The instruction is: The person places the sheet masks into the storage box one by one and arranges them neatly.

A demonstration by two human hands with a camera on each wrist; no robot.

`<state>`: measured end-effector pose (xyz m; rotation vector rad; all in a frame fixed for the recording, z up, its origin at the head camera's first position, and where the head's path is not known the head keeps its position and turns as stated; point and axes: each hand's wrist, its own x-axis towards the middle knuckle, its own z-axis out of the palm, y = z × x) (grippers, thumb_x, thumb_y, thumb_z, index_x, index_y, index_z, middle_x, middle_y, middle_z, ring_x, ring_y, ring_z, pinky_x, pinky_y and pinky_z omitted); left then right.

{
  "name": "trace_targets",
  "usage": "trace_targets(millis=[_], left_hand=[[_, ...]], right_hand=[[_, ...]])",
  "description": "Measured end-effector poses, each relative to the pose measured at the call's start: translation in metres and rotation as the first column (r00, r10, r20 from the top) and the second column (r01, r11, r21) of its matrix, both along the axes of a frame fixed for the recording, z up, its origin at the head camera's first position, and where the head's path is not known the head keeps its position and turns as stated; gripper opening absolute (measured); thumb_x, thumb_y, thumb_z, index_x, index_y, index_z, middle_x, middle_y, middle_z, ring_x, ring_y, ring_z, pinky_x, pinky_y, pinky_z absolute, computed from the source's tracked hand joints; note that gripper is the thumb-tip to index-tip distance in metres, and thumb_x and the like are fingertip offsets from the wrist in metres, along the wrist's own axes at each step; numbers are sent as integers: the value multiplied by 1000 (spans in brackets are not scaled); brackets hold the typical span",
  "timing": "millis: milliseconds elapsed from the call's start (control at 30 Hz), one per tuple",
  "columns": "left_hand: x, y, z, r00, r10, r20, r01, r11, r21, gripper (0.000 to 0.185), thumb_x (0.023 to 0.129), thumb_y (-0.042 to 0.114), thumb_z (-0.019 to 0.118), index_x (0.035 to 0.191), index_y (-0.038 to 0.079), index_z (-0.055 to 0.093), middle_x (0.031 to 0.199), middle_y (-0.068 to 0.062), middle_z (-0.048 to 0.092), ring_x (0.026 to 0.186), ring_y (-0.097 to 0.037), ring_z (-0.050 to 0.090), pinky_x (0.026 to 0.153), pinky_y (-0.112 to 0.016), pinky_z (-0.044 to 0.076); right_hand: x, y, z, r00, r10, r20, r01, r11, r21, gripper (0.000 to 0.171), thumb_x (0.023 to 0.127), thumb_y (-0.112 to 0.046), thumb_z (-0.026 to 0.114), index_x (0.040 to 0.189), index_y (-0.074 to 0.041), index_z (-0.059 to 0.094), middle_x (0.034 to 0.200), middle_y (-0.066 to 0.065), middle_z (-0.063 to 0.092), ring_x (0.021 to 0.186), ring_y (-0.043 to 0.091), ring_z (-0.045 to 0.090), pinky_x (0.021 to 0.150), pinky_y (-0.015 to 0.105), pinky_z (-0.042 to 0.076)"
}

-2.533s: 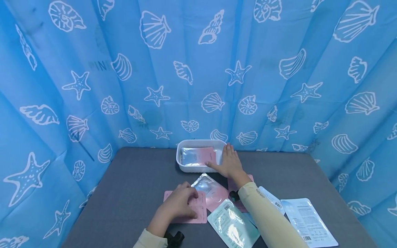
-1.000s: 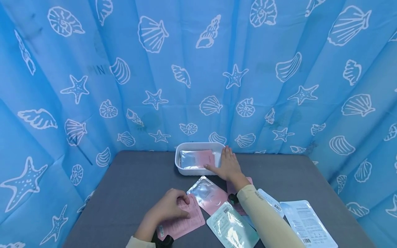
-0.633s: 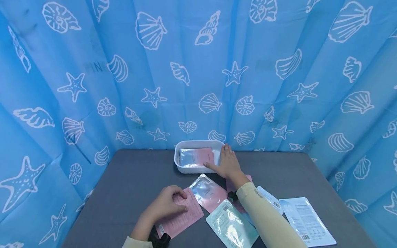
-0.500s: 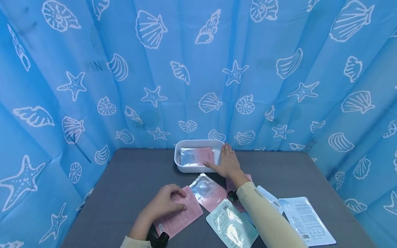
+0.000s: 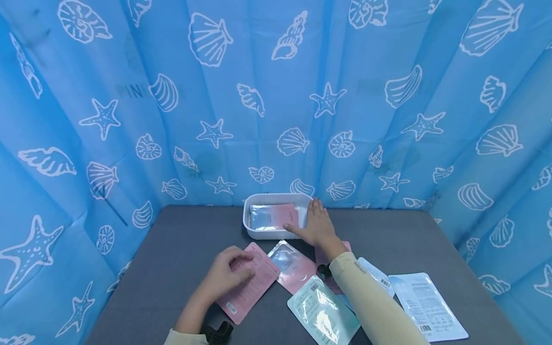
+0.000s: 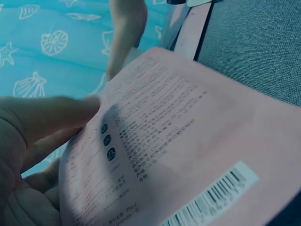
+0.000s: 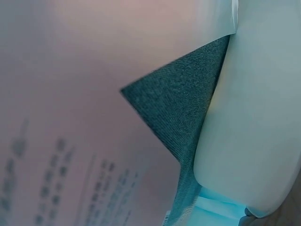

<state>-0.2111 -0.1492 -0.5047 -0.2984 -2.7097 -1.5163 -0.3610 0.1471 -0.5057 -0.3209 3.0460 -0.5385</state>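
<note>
My left hand (image 5: 225,274) grips a pink sheet mask packet (image 5: 258,275) by its left edge, printed back facing up. In the left wrist view the thumb lies against the printed face of this packet (image 6: 188,127), fingers curled at its edge, and a barcode shows near the bottom. My right hand (image 5: 316,227) rests with straight fingers along the right end of a white plastic bin (image 5: 278,235), thumb over the front rim. Silver-and-pink packets (image 5: 269,217) lie flat inside the bin. The right wrist view shows the bin's outer wall (image 7: 249,108).
In front of the bin lie a silver-and-pink packet (image 5: 295,268), a green packet (image 5: 323,309) and a pink packet (image 5: 321,256) partly under my right wrist. White-and-blue packets (image 5: 427,306) lie at the right. A blue shell-print curtain (image 5: 276,105) hangs behind the grey table (image 5: 189,239).
My left hand has drawn the pink packet left, turned it aslant and lately moved it toward the bin. The right hand has stayed at the bin.
</note>
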Motion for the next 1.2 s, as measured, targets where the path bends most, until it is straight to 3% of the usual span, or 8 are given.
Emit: trace_targets(millis=[200,300,433,600,800,967,1200], left_hand=[[3,-4,2,997,45,-64,-41,997,61,30,91,7,83,113,27,78,111,10,70,103,-13,63,90,-23,55],[4,-7,5,997,45,-65,-39,996,86,31,92,6,81,115,26,78,112,8,70,102,-15,62,88,-21,55],[2,-13,10,995,42,-85,-34,995,96,34,95,0,74,120,23,78,113,4,70,97,-16,61,83,-22,54],[-1,-19,19,986,93,-140,-79,992,101,36,97,-3,70,123,20,77,113,0,70,90,-18,60,76,-23,53],[-4,-20,24,977,147,-158,-127,984,128,34,97,-1,71,126,16,76,121,-3,71,102,-20,70,87,-22,59],[-8,-19,28,963,199,-184,-157,963,220,33,96,-6,70,126,7,76,124,-10,70,105,-31,75,83,-20,60],[-10,-17,36,947,254,-196,-196,942,274,26,97,1,73,123,7,77,122,-8,72,109,-25,75,88,-14,57]], right_hand=[[-4,2,-5,1000,7,1,-7,1000,6,133,88,-88,51,167,7,1,177,26,-5,166,42,-3,135,55,6],[-7,3,-7,1000,10,15,-10,1000,13,134,88,-89,50,167,6,-1,177,25,-7,166,41,-5,135,54,5],[-8,5,-9,1000,14,19,-14,1000,12,135,87,-90,50,167,6,-1,177,25,-7,166,41,-5,135,55,5],[-9,5,-10,1000,25,-3,-25,1000,1,137,85,-93,49,167,7,2,177,27,-5,166,44,-2,134,57,6],[-8,4,-8,1000,18,4,-18,1000,13,137,85,-93,48,167,6,1,177,27,-5,166,43,-2,135,56,5],[-7,3,-6,1000,12,12,-13,1000,19,134,87,-90,49,167,5,-1,177,25,-6,166,41,-3,135,54,4],[-3,3,-3,1000,14,-1,-14,1000,3,134,87,-90,49,167,7,1,177,26,-5,166,42,-3,135,55,4]])
